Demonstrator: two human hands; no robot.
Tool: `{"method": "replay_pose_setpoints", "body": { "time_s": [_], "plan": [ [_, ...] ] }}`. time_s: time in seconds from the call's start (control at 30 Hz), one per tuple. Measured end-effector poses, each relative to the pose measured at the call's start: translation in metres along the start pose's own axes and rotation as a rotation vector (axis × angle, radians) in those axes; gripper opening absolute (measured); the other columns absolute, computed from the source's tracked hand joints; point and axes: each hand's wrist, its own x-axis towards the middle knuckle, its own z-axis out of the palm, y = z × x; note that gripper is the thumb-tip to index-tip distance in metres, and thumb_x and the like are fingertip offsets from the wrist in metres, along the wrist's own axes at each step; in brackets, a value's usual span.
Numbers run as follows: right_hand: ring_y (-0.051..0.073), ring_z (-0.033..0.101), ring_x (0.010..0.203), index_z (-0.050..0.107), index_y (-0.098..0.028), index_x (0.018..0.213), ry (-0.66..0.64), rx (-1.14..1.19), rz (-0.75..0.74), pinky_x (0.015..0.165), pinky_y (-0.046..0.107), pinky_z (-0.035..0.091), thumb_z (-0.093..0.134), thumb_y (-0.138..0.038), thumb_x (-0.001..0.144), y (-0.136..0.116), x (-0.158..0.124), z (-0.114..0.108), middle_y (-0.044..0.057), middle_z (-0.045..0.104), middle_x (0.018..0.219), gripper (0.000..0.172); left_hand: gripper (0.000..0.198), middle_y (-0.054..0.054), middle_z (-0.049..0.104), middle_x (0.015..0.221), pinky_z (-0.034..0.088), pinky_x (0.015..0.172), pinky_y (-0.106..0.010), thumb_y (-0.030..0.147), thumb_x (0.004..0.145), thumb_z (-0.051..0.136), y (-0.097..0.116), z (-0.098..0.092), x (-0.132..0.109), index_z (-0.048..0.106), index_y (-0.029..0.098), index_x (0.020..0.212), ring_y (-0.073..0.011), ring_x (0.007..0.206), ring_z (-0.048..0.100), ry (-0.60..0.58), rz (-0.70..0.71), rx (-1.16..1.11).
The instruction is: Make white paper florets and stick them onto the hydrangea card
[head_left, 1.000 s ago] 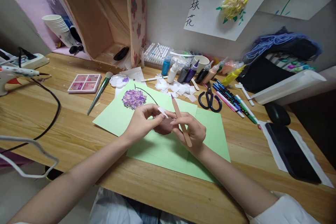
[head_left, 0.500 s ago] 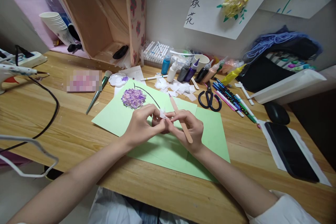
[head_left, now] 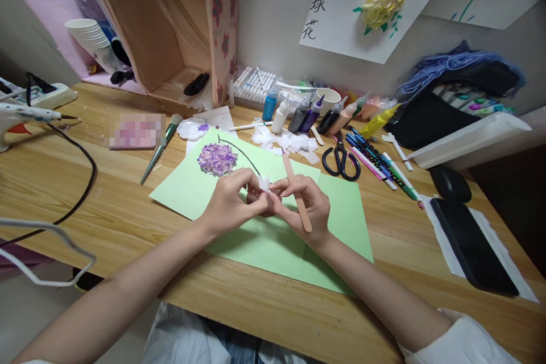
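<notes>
Over the green paper (head_left: 336, 227), my left hand (head_left: 234, 202) and my right hand (head_left: 305, 205) meet at the fingertips. A small piece of white paper (head_left: 264, 183) is pinched between them, standing up above the fingers. My right hand also holds a flat wooden stick (head_left: 298, 196), tilted, its upper end pointing away from me. Left of the hands, a purple paper flower (head_left: 217, 160) lies on the green paper, beside a dark curved line (head_left: 241, 151). White paper pieces (head_left: 290, 141) are scattered just behind the green sheet.
Black-handled scissors (head_left: 340, 162) and several pens (head_left: 375, 156) lie right of the paper. Paint bottles (head_left: 301, 116) line the back. A brush (head_left: 160, 149) lies at left, near a glue gun (head_left: 25, 116) and its cable. A phone (head_left: 473, 244) rests at far right.
The wooden stick has swung slightly more upright in my right hand. The white paper piece between my fingertips has changed shape a little. Both hands stay in nearly the same place.
</notes>
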Motion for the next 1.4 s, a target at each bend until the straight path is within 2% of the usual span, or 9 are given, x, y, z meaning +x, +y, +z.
{"method": "replay_pose_setpoints", "body": {
  "time_s": [0.3,0.5,0.83,1.07,1.4],
  "plan": [
    [0.016,0.063,0.071,0.047,-0.023,0.072,0.002,-0.064,0.005,0.067,0.033,0.051,0.064,-0.011,0.072,-0.0012,-0.0004,0.0016,0.001,0.066,0.077,0.021,0.02,0.003,0.047,0.06,0.037,0.057,-0.022,0.018,0.072,0.055,-0.0009,0.0005,0.0002,0.038,0.019,0.062,-0.0102,0.059,0.046,-0.015,-0.002,-0.012],
    [0.017,0.065,0.078,0.047,-0.022,0.076,-0.037,0.02,0.05,0.07,0.033,0.053,0.066,-0.012,0.071,-0.0005,-0.0014,0.001,0.002,0.065,0.083,0.022,0.018,0.003,0.047,0.061,0.036,0.056,-0.022,0.016,0.071,0.056,-0.0021,0.0003,0.0007,0.04,0.019,0.063,-0.0099,0.059,0.046,-0.018,0.013,-0.009],
    [0.016,0.063,0.07,0.044,-0.022,0.069,-0.018,-0.065,0.056,0.064,0.031,0.05,0.063,-0.009,0.07,-0.0005,-0.001,0.0013,0.0,0.061,0.073,0.022,0.017,0.003,0.047,0.06,0.036,0.055,-0.021,0.015,0.07,0.056,-0.0011,0.0014,0.0012,0.041,0.018,0.062,-0.0094,0.057,0.046,-0.048,-0.011,-0.005],
    [0.017,0.064,0.077,0.045,-0.022,0.076,-0.085,0.055,0.124,0.07,0.033,0.052,0.065,-0.013,0.071,-0.0017,-0.0003,0.0,0.003,0.065,0.083,0.022,0.015,0.003,0.049,0.061,0.037,0.055,-0.021,0.015,0.071,0.056,-0.003,0.0013,0.0009,0.043,0.017,0.063,-0.0089,0.058,0.047,-0.042,0.007,-0.005],
    [0.017,0.062,0.071,0.042,-0.023,0.071,-0.037,-0.027,0.115,0.066,0.033,0.05,0.063,-0.011,0.07,-0.0012,-0.002,0.0017,0.0,0.062,0.074,0.023,0.018,0.004,0.046,0.06,0.035,0.054,-0.02,0.014,0.07,0.056,-0.002,0.0027,0.0012,0.041,0.018,0.062,-0.0079,0.056,0.045,-0.052,0.015,0.011]
  ]
}}
